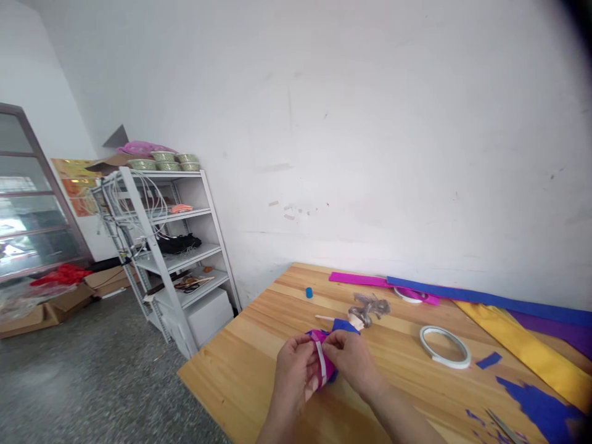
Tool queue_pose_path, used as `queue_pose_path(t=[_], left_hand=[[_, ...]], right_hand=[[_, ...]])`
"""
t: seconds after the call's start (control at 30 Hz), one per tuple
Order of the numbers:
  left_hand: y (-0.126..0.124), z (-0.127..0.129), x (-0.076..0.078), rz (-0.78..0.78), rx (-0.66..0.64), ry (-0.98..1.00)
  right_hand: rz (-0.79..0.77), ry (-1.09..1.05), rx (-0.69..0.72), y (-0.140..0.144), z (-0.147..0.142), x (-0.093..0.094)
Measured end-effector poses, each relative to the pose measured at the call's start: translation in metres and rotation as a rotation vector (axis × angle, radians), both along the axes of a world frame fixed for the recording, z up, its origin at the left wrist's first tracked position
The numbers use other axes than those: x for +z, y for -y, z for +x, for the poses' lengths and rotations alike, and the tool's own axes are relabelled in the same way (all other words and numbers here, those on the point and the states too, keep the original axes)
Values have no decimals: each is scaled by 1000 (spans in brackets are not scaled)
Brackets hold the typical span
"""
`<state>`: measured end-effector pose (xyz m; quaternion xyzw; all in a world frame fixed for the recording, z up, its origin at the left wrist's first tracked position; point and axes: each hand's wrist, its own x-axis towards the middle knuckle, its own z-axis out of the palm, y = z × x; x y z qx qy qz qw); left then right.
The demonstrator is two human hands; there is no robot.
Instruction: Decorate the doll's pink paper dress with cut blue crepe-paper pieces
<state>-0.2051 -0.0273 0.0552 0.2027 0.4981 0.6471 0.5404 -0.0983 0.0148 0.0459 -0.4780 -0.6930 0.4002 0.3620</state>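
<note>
A doll [356,320] with long greyish-brown hair lies on the wooden table, one arm stretched out to the left. Blue material covers its upper body, and a magenta piece [317,336] wraps its lower part. Down the magenta piece runs a narrow white strip of tape [320,362]. My left hand [295,370] is closed around the left side of the magenta piece, thumb on top. My right hand [349,357] pinches its upper right side, beside the tape strip. The right fingertips partly hide what they grip.
On the table [250,351] are a blue cap [309,293], a white tape roll [445,364], blue scraps [536,401] and scissors [504,425]. Magenta, blue and yellow strips [527,339] lie along the wall, with another tape roll [407,297]. A metal shelf [198,253] stands left.
</note>
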Motion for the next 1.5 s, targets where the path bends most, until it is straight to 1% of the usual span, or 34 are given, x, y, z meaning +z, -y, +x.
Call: queue_pose_path(t=[0.07,0.3,0.53,0.7,0.87,1.13,1.37,1.5], left_hand=[[0,0,-2,4,22,-2],[-4,-1,-8,37,108,-31],[-9,-1,-6,37,174,-104],[-9,-1,-5,63,207,-125],[-10,-2,-6,59,201,-141],[-15,-5,-15,73,199,-143],[-9,-2,-6,61,167,-93],[-11,-2,-7,70,171,-102]], right_hand=[[-24,-8,-2,-2,-2,-1],[0,-8,1,-7,-6,-3],[42,8,1,-11,-4,2],[68,35,9,-10,-8,1],[87,89,15,-7,-9,0],[97,88,31,-7,-9,-1],[116,111,16,-7,-9,-1],[135,126,21,-8,-9,-2]])
